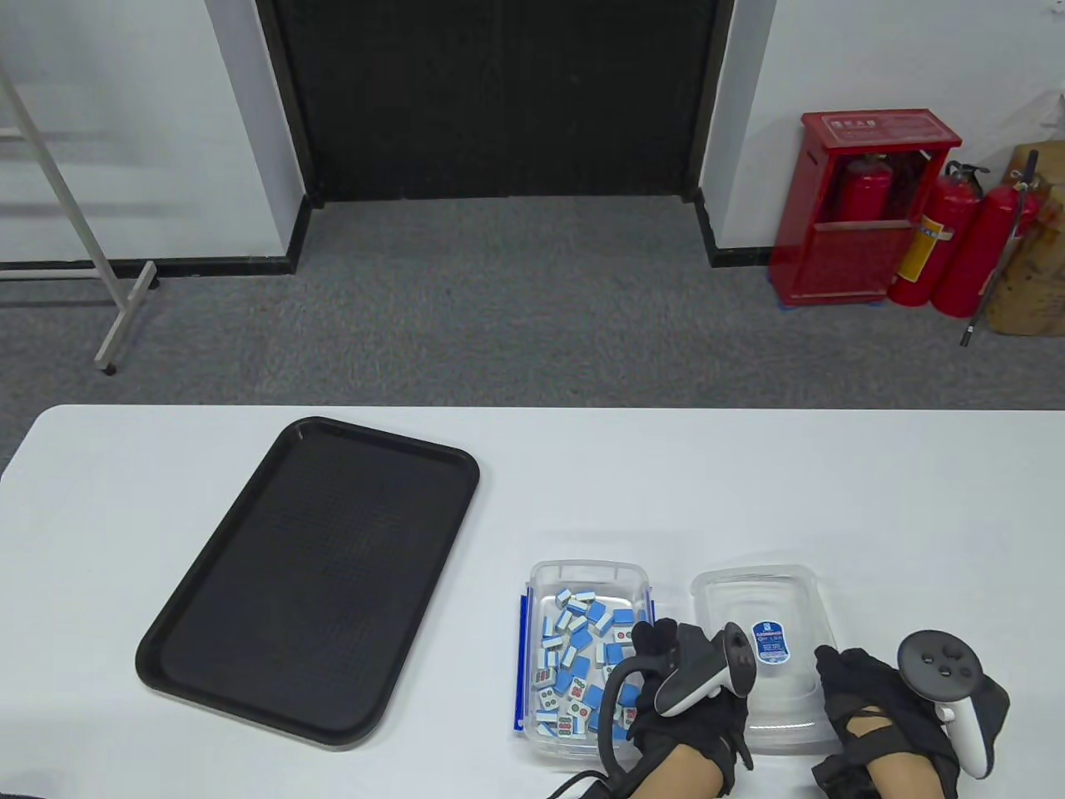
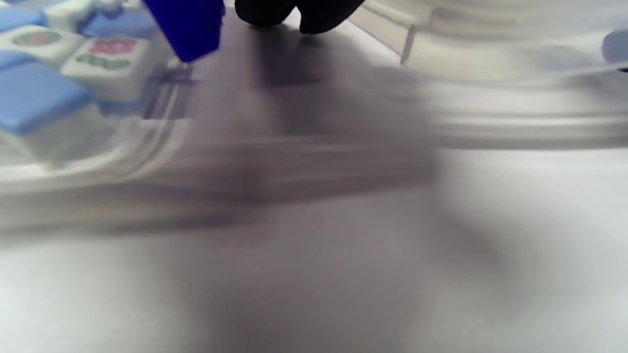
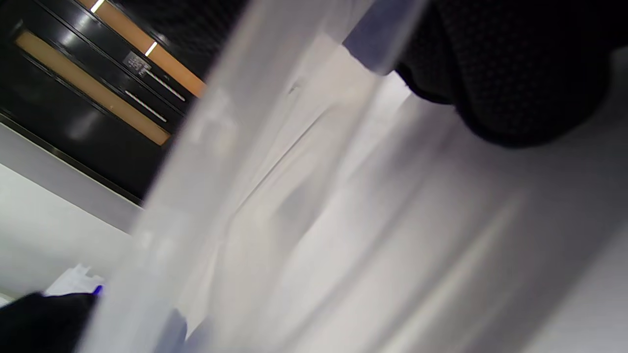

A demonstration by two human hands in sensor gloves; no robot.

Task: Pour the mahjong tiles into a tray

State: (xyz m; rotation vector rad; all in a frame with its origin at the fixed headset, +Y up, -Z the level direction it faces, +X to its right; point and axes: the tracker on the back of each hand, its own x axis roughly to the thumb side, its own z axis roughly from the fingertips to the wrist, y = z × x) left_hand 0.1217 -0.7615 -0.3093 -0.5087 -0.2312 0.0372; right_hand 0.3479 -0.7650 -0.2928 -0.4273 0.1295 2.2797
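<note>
White surface (image 1: 749, 466): black tray (image 1: 312, 574) left of middle; clear box with mahjong tiles (image 1: 582, 595) near front edge; clear lid (image 1: 774, 657) just right.

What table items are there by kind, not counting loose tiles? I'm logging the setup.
Black tray: 1
Clear container holding mahjong tiles: 1
Clear lid: 1
Gloved hands: 2, left hand, right hand
Total: 5

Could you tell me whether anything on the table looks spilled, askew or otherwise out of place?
Nothing stands out. The mahjong tiles are all inside the clear container, its lid lies flat beside it, and the black tray sits at an angle.
</note>
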